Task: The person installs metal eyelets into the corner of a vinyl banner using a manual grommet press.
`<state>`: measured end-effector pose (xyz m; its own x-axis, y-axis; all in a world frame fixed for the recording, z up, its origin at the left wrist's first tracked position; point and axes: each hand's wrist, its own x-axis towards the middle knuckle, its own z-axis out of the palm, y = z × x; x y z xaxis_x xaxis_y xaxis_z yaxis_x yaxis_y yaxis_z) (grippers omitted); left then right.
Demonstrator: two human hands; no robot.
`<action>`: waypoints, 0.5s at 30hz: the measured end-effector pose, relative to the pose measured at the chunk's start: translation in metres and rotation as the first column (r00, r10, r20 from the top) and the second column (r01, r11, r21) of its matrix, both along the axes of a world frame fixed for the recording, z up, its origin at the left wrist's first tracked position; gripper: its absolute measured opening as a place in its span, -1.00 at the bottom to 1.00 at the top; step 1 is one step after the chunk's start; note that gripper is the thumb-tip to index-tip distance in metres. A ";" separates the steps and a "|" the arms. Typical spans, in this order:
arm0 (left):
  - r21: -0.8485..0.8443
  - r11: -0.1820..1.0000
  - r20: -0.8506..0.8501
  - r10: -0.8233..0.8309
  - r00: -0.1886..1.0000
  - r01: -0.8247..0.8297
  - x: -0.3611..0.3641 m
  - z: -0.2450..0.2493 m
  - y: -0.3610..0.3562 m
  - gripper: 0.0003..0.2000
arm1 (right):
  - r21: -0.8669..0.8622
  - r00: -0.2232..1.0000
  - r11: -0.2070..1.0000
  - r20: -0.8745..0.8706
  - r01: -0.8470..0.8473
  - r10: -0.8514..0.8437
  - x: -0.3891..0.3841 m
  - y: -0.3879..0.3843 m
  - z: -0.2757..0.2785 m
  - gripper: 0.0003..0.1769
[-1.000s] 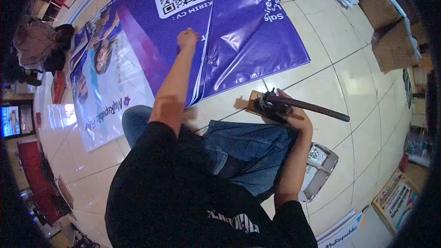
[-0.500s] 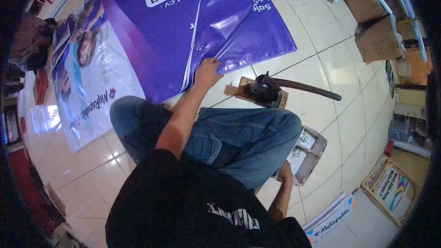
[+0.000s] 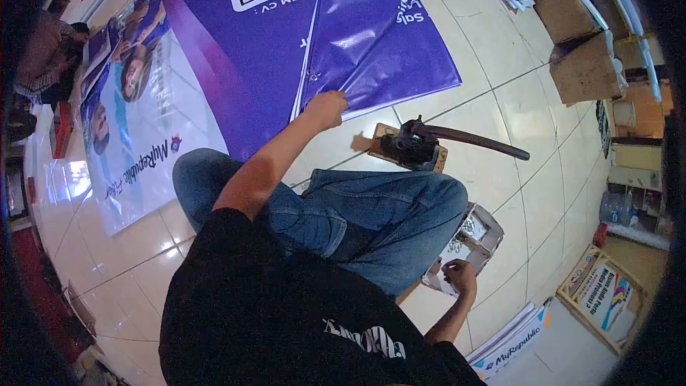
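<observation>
a room with a pale tiled floor [image 3: 475,39] is shown, and much of it is covered by a large purple and white banner [image 3: 246,64]. the banner is spread flat on the tiles, probably because so broad a sheet could hardly be borne elsewhere; its right part is folded over in layers. to the left of the banner, a co-worker [image 3: 50,64] is seen, too dim for the work to be made out. crossed legs [image 3: 379,207] in jeans are set close to the banner's near edge, perhaps so that it can be reached from the floor.

to the right of the banner, a cardboard carton [image 3: 586,71] is placed; off its near right, a framed sign [image 3: 604,300] and a printed stack [image 3: 511,350] are seen. just beside the banner's near edge, a hand press [image 3: 414,146] is stood on a wooden base, its long handle pointed away from the banner. an open box [image 3: 489,244] is set farther off, by the right knee, presumably for easy reach.

the banner's near edge is gripped at the fold by the left hand [image 3: 326,110], its fingers curled closed. the right hand [image 3: 461,276] is held at the box, well apart from the banner, its fingers bent; whether anything is pinched cannot be told. small rings [image 3: 455,246] are kept in the box.
</observation>
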<state>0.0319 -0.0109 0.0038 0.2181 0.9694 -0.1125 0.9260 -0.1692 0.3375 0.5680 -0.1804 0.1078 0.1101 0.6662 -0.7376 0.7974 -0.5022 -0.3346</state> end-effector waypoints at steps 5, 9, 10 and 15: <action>-0.049 0.995 0.010 0.090 0.996 -0.089 0.005 0.004 -0.006 -0.79 | 0.433 0.990 0.898 -0.069 -0.082 0.124 -0.033 0.062 0.053 -0.84; 0.123 0.969 0.229 0.182 0.956 -0.213 0.018 -0.015 -0.010 -0.80 | 0.567 0.930 0.821 -0.330 0.059 0.162 -0.102 0.169 0.042 -0.78; 0.124 0.967 0.234 0.188 0.954 -0.221 0.021 -0.017 -0.010 -0.80 | 0.572 0.878 0.819 -0.413 0.044 0.241 -0.123 0.196 0.031 -0.76; 0.078 0.818 0.211 0.545 0.811 -0.570 0.053 -0.014 -0.026 -0.83 | 0.350 0.564 0.671 -0.367 -0.654 0.740 -0.223 0.298 -0.049 -0.79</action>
<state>0.0847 -0.0369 -0.0107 -0.3612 0.9324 0.0123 0.8037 0.3046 0.5112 0.3445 0.1174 0.0584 -0.7457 0.4973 -0.4434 0.6090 0.2388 -0.7563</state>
